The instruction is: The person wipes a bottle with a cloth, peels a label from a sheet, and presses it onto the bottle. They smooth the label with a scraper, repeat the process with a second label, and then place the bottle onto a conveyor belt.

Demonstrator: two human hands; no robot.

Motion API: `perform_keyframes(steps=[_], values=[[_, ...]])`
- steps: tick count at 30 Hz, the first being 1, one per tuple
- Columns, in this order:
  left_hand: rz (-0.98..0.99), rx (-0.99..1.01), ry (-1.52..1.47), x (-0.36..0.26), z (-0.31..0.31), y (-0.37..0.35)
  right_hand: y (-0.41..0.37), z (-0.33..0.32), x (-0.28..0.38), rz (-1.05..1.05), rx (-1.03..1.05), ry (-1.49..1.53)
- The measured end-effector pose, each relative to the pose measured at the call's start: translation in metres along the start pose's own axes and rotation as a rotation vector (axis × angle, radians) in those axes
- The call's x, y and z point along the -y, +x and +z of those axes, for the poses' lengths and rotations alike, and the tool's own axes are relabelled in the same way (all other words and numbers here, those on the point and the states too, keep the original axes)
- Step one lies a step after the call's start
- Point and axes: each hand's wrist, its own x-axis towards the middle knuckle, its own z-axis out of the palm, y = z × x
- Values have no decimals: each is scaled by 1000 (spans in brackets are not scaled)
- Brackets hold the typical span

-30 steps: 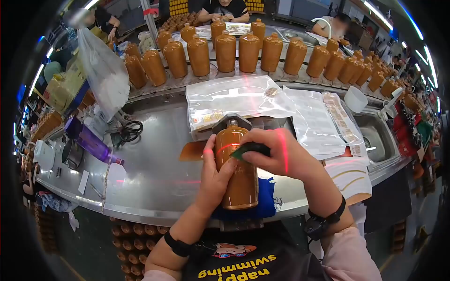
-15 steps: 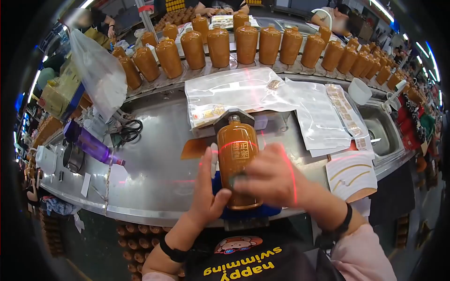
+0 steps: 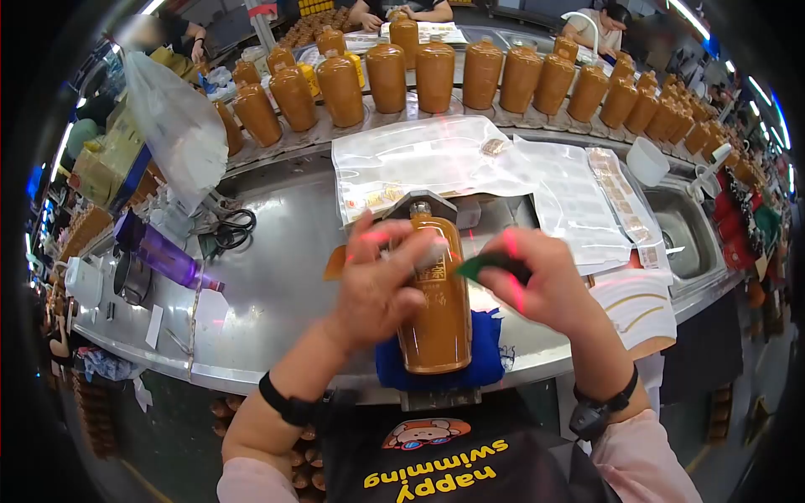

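Note:
A glossy brown bottle (image 3: 438, 335) with gold characters lies on a blue cloth (image 3: 488, 344), its neck towards the dark angular holder (image 3: 444, 203). My left hand (image 3: 381, 281) is over the bottle's upper left side, fingers bent, with a small whitish thing at the fingertips that I cannot make out. To the right of the bottle, my right hand (image 3: 541, 272) grips a green scraper (image 3: 486, 265), its pointed end close to the characters. Red laser lines cross both hands and the bottle.
Behind the work surface (image 3: 277, 335), brown bottles (image 3: 435, 80) stand in a curved row on a conveyor. White sheets (image 3: 419, 163) lie beyond the holder. Black scissors (image 3: 235, 228) and a purple bottle (image 3: 163, 251) are left; a sink (image 3: 692, 243) is right. Other people sit or stand behind.
My left hand has moved from the bottle's lower left side up over its upper part. The right hand has moved right, off the bottle, and the green scraper now shows clearly. The conveyor bottles have shifted.

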Motion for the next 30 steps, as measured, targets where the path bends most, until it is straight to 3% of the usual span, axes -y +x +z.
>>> perform_keyframes(steps=[1, 2, 5, 7, 8, 11, 12, 13, 15, 16, 17, 18, 20, 23, 26, 28, 30], values=[[-49, -39, -40, 6, 0, 5, 6, 1, 7, -153, 124, 7], [-100, -77, -81, 10, 1, 9, 14, 7, 8, -149, 302, 17], [-340, -250, -199, 18, 17, -1, 59, 31, 4, -215, 291, -203], [-548, -301, -333, 18, 22, -12, 85, 37, 4, -316, -64, -462], [-547, -289, -345, 21, 24, -17, 80, 31, 13, -378, -22, -680], [-632, -267, -649, 16, 20, -21, 39, 26, 36, -491, 394, -262], [-744, -217, -635, 12, 18, -15, 33, 25, 24, -384, 518, -45], [-700, -186, -660, 21, 26, -14, 34, 24, 10, -221, 485, -30], [-885, -150, -1218, 28, 33, 6, 42, 32, -13, -72, -93, -53], [-1013, -155, -1459, 31, 37, 16, 37, 22, -12, -203, -219, -537], [-1010, -114, -1670, 39, 44, 22, 30, 23, -6, -392, -219, -560], [-1117, -19, -1666, 46, 48, 31, 11, 24, -6, -362, -33, -378], [-1027, 83, -1596, 43, 45, 40, -11, 15, 25, -310, 220, -110], [-1023, 130, -1434, 39, 44, 44, -29, 3, 8, -20, 43, -25], [-1026, 132, -1293, 25, 25, 44, -35, -5, 4, 34, -87, 176], [-921, -17, -1157, 10, 1, 32, -37, -7, 3, 85, -139, 337], [-856, -162, -1062, -13, -35, 15, -29, -9, 8, 106, -110, 298]])
